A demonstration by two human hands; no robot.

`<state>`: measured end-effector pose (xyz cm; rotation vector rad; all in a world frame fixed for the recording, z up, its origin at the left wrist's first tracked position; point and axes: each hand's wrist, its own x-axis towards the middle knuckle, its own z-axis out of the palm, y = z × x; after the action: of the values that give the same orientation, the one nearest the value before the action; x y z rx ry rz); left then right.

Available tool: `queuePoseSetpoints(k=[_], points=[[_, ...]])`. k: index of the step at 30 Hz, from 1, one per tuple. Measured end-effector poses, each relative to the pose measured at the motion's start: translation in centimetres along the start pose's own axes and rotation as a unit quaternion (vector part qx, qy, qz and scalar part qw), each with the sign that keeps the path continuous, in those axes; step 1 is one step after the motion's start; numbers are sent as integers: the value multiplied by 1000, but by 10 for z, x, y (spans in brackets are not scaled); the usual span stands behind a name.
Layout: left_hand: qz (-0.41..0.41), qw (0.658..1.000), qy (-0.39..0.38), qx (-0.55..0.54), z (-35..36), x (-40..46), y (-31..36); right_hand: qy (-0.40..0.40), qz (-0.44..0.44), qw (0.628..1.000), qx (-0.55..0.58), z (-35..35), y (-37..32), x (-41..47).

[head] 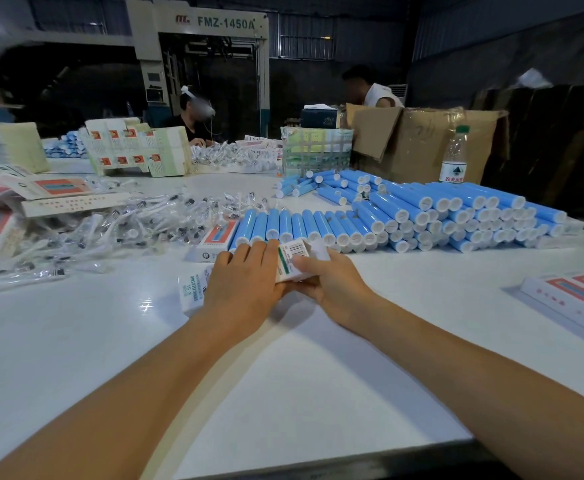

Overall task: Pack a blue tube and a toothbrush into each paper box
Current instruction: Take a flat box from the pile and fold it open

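My two forearms come in from the bottom of the frame over the white worktop [318, 393] and meet in the middle. My left hand [245, 285] lies on top of a paper box [292, 259], fingers curled over it, and my right hand [332, 285] holds the same box from the right side, with the thumb pressing on its face with the barcode. Both hands are together, closed on this box. If something is already inside, I cannot tell.

Just behind my hands is a row of blue tubes [318, 226], and it continues to a big pile in the middle right. In the middle left lies a heap of toothbrushes [138, 223] in clear wrappers. At the right edge are finished boxes [574, 299]. A water bottle [455, 157] stands beside a cardboard carton [418, 140] in the upper right.
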<state>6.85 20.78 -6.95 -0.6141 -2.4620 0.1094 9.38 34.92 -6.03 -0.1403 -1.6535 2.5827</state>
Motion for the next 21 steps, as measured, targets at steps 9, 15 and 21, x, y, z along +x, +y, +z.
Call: queuePoseSetpoints(k=[9,15,21], points=[[5,1000,1,-31,-11,-6,8,75,-190,888,-413,15,16,-12],[-27,999,-2,-37,-7,-6,3,9,-98,985,-144,6,-4,-11],[-19,995,54,-80,-9,-10,-1,-20,-101,988,-119,2,-6,-9]])
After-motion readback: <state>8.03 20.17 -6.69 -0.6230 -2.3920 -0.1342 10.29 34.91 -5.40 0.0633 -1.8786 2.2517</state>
